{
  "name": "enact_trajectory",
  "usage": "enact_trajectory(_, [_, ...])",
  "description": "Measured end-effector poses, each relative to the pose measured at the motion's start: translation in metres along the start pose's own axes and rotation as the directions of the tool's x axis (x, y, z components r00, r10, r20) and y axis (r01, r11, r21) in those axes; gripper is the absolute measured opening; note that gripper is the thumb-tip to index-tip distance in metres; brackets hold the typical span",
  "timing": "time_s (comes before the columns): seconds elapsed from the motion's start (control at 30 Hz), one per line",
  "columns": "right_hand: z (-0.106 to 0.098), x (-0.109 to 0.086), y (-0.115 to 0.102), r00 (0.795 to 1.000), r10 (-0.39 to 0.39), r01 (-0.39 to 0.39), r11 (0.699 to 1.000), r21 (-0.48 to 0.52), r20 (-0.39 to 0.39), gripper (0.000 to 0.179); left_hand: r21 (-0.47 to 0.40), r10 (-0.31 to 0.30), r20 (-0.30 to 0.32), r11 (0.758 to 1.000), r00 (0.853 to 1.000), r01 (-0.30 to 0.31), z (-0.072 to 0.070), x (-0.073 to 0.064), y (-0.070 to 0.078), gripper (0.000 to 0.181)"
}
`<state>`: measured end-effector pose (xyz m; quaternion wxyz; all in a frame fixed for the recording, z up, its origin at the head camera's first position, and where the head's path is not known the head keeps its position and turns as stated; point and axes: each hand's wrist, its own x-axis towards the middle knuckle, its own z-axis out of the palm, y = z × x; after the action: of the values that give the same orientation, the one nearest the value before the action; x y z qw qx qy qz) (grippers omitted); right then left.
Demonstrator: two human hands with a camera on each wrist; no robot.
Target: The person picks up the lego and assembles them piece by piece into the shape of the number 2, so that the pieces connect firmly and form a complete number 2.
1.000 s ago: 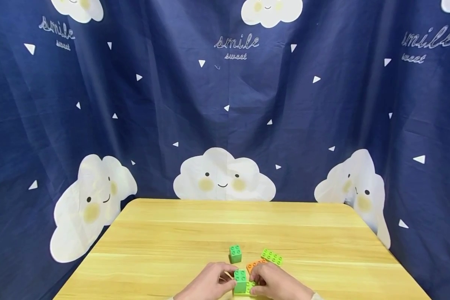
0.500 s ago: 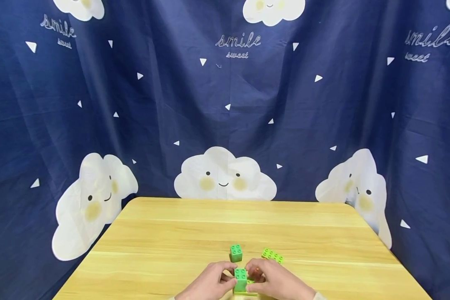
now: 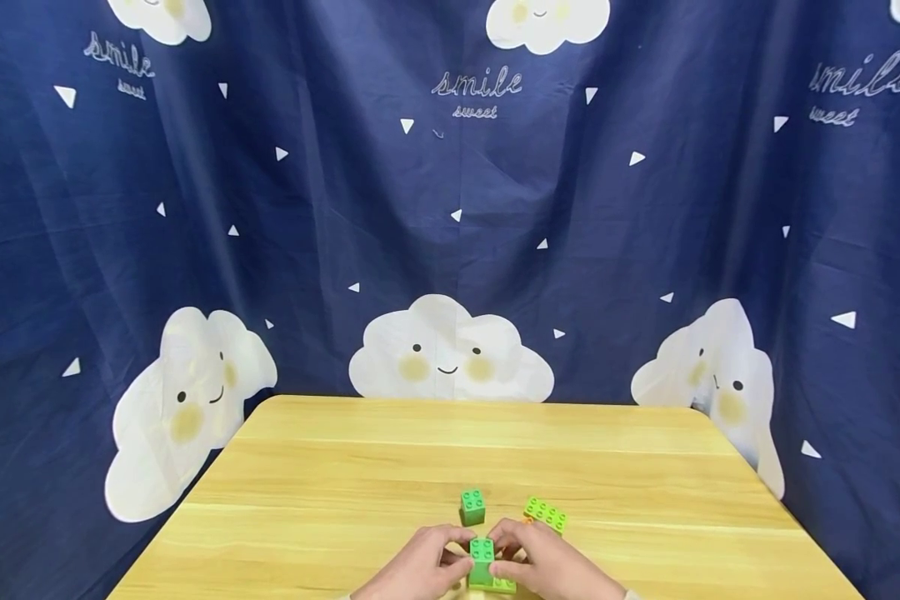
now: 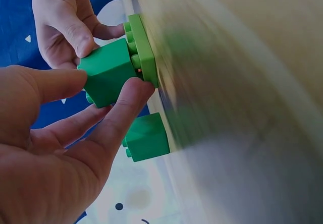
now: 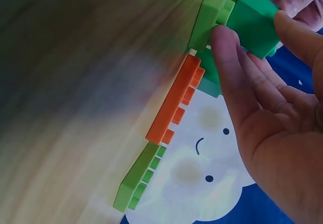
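Observation:
In the head view a dark green toy building block (image 3: 482, 560) stands at the left end of a light green studded plate (image 3: 504, 586) near the table's front. My left hand (image 3: 418, 564) grips this block from the left, thumb and fingers on its sides. From the right, my right hand (image 3: 543, 564) pinches the same block. In the left wrist view, studs of the light green plate (image 4: 144, 50) show beside the dark green block (image 4: 108, 70); whether it is pressed fully down, I cannot tell. The hands cover parts of both pieces.
Behind the hands stands a second dark green block (image 3: 472, 507). To the right lies another light green plate (image 3: 546, 515). An orange plate (image 5: 174, 100), mostly hidden in the head view, lies between them. A dark blue curtain (image 3: 450, 208) hangs behind the wooden table (image 3: 330, 483).
My right hand has moved left from the light green plate's right part onto the dark green block, uncovering the plate's right end. My left hand keeps its hold on the block.

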<state>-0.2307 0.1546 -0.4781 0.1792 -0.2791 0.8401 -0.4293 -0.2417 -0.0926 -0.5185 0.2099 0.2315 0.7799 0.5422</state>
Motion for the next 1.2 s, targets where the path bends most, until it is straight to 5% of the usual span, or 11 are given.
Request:
enact_trajectory(0.13, [0.000,-0.001,-0.001,1.000,-0.009,0.009,1.000,0.012,0.007,0.014,-0.028,0.018,0.020,0.999,1.000,-0.018,-0.002,0.003,-0.010,0.035])
enact_trajectory(0.47, [-0.001,-0.003,-0.004,0.999,-0.027,0.027,1.000,0.007,0.019,0.013,-0.049,-0.049,-0.021,0.998,0.999,0.048,0.004,-0.014,0.034,0.026])
enact_trajectory(0.67, [0.000,-0.003,-0.003,1.000,-0.015,0.015,1.000,-0.005,0.015,0.012,0.006,-0.036,0.026,0.999,0.999,0.036,0.000,-0.014,0.029,0.029])
enact_trajectory(0.97, [0.001,-0.002,-0.001,1.000,-0.003,0.003,1.000,-0.021,0.013,0.012,-0.038,-0.020,-0.040,0.999,0.999,0.019,0.006,-0.016,0.035,0.024])
enact_trajectory(1.2, [0.001,-0.002,-0.002,1.000,-0.008,0.009,0.999,-0.038,0.018,0.013,0.005,-0.023,-0.003,1.000,1.000,0.023,0.003,-0.017,0.036,0.024])
